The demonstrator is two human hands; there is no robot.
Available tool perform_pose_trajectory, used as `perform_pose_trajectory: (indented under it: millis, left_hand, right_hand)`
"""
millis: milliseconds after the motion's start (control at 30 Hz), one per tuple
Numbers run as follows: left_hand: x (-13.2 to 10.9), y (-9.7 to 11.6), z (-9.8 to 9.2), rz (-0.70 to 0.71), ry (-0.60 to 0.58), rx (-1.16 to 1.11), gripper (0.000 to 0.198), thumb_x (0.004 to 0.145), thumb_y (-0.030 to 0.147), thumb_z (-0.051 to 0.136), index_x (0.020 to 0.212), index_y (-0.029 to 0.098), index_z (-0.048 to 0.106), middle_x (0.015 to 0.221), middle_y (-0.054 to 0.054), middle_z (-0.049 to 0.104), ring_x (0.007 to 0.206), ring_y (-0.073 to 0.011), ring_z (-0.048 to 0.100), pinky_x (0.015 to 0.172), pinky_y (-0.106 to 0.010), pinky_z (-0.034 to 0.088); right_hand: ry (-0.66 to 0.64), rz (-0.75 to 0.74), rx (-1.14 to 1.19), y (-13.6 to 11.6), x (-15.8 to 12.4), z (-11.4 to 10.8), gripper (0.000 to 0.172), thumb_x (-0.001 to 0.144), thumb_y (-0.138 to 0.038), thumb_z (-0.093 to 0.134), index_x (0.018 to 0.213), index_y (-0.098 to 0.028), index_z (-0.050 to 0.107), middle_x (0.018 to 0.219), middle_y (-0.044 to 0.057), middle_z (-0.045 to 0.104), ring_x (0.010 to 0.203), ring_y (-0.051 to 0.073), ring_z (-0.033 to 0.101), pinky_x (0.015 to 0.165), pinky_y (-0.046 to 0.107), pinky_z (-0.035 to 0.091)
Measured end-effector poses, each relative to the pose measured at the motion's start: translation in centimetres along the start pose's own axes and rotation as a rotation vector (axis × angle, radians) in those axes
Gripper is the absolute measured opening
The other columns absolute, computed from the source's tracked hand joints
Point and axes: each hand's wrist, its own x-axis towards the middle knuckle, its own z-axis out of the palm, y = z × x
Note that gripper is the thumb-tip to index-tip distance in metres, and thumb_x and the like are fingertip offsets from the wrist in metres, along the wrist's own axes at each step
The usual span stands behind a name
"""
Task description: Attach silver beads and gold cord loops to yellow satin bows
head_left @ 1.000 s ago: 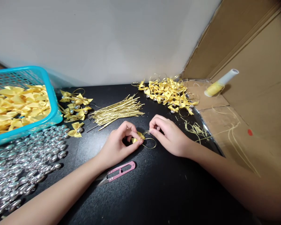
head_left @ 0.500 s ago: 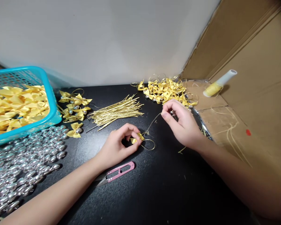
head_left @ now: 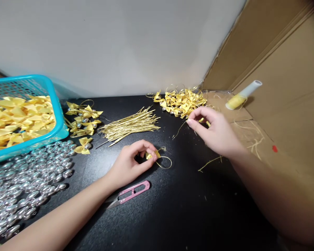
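My left hand (head_left: 132, 160) rests on the black table (head_left: 172, 209) and pinches a small yellow ribbon bow (head_left: 155, 153) with a gold cord loop (head_left: 164, 161) hanging from it. My right hand (head_left: 216, 130) is raised to the right of it, fingers pinched on a thin gold cord end (head_left: 179, 129) that trails loose toward the table. It hovers just in front of a pile of finished yellow bows (head_left: 181, 101).
A bundle of gold cords (head_left: 131, 124) lies at centre back. Pink thread snips (head_left: 129, 192) lie near my left wrist. A teal basket (head_left: 59, 120) of yellow bows stands at left, silver beads (head_left: 28, 181) below it, loose bows (head_left: 83, 120) beside it. A yellow thread spool (head_left: 240, 96) lies on cardboard at right.
My right hand has pulled away from the bow, up and to the right, drawing the gold cord with it. The left hand has stayed put, holding the bow.
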Motion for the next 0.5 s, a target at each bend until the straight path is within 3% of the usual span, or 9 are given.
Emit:
perform_pose_trajectory:
  millis: [133,200,367,500]
  left_hand:
    - [-0.1,-0.3,0.1,-0.026,-0.002,-0.084,0.013,0.086,0.023,0.064,0.095,0.018,0.057,0.078,-0.001,0.07,0.065,-0.0117,0.057,0.061,-0.026,0.043]
    - [-0.1,-0.4,0.2,-0.038,0.003,-0.133,0.018,0.085,0.023,0.065,0.1,0.018,0.055,0.079,-0.002,0.071,0.064,-0.0121,0.058,0.06,-0.026,0.043]
    - [-0.2,-0.4,0.3,-0.052,0.014,-0.216,0.029,0.086,0.023,0.066,0.109,0.02,0.048,0.076,0.0,0.071,0.066,-0.0128,0.061,0.061,-0.027,0.042]
    - [-0.2,-0.3,0.2,-0.039,0.013,-0.2,0.031,0.085,0.023,0.067,0.11,0.021,0.047,0.074,0.002,0.07,0.065,-0.0121,0.059,0.061,-0.027,0.042]
  right_hand:
    - [0.078,-0.137,-0.152,0.0,0.1,-0.8,0.014,0.079,-0.014,0.062,0.088,-0.023,0.064,0.103,0.006,0.067,0.1,0.025,0.061,0.09,0.045,0.044]
    - [0.014,-0.193,-0.139,-0.6,-0.3,-0.1,0.019,0.08,-0.015,0.063,0.097,-0.024,0.065,0.115,0.007,0.065,0.111,0.026,0.058,0.096,0.048,0.042]
    - [-0.275,-0.179,-0.033,-1.9,-2.6,4.1,0.013,0.085,-0.025,0.066,0.097,-0.02,0.069,0.106,0.006,0.07,0.1,0.023,0.06,0.089,0.045,0.041]
    - [-0.289,-0.092,0.136,-1.4,-3.6,7.0,0.012,0.083,-0.025,0.07,0.093,-0.021,0.071,0.099,0.004,0.073,0.091,0.02,0.062,0.086,0.04,0.043]
